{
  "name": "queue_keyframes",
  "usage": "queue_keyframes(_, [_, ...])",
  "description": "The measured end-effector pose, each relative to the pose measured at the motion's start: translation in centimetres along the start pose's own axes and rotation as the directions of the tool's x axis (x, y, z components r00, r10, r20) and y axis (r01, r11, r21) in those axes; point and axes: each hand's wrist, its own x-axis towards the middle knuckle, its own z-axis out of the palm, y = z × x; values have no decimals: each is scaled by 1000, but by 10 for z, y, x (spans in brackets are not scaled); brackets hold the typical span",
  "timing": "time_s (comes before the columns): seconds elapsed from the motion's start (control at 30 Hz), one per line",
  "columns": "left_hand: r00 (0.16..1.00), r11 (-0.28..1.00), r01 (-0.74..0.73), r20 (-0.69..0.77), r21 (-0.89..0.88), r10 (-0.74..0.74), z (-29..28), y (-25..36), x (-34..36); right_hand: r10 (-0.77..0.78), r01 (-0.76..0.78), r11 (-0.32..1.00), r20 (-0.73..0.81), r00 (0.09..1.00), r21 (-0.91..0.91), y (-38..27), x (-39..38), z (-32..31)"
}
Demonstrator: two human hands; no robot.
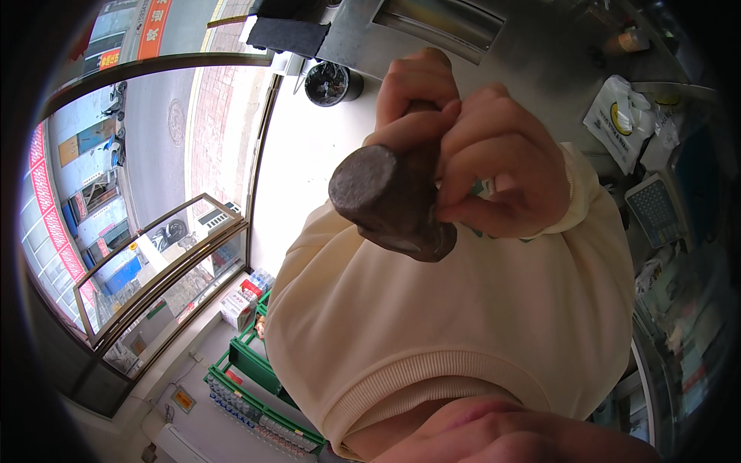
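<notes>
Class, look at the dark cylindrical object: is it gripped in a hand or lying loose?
Gripped: fingers curl around the dark cylindrical object.

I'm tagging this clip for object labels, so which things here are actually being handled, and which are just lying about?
In hand:
- dark rounded lump, gripped by both hands
- one hand wrapped around its right side
- fingers of the other hand over its top

Lying about:
- white plastic bag on the counter
- black pot
- green crates of bottles
- grey scale
</notes>
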Motion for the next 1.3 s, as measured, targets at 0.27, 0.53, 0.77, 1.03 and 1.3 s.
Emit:
queue_keyframes(0.27, [991,991,132,-6,-33,-132,-2,-5,-5,-39,40,999,-30,999,26,3,-3,3])
queue_keyframes(0.53, [977,971,95,-169,-218,-133,13,-19,-14,28,-28,999,-8,1000,42,-2,-2,-1])
queue_keyframes(0.77, [997,998,40,-70,-56,-43,2,2,-12,39,-35,997,-48,998,68,-3,-4,2])
queue_keyframes(1.03, [947,938,-307,-50,158,319,5,-22,-1,90,-82,991,-75,993,105,-10,-10,1])
queue_keyframes(1.3, [970,955,-240,-7,172,245,1,-13,-1,151,-143,980,-53,987,139,-12,-10,3])
